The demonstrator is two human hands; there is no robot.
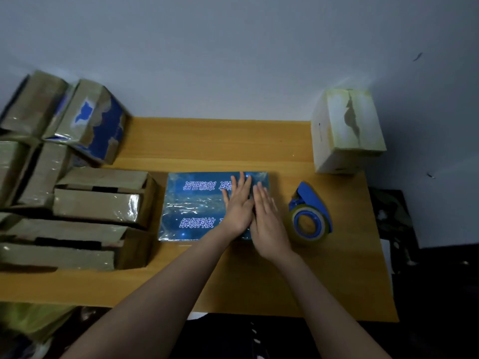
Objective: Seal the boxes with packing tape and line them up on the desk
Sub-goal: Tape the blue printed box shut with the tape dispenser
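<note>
While pressing down on blue box [194, 203], laying L hand [237, 206] & R hand [268, 224] flat, fingers straight, side by side, just L of tape dispenser [309, 216].

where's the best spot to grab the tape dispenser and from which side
The tape dispenser lies flat on its side, roll facing up, just beside the right hand. Probably come from above with that hand and pinch the blue body across its edges, beyond the roll.

The left hand [237, 209] and right hand [268, 225] are bare, with slim fingers [242, 182]; the left forearm [166, 288] and right forearm [324, 301] are bare too, smooth and slender, uncovered all the way to the view's lower edge
</note>
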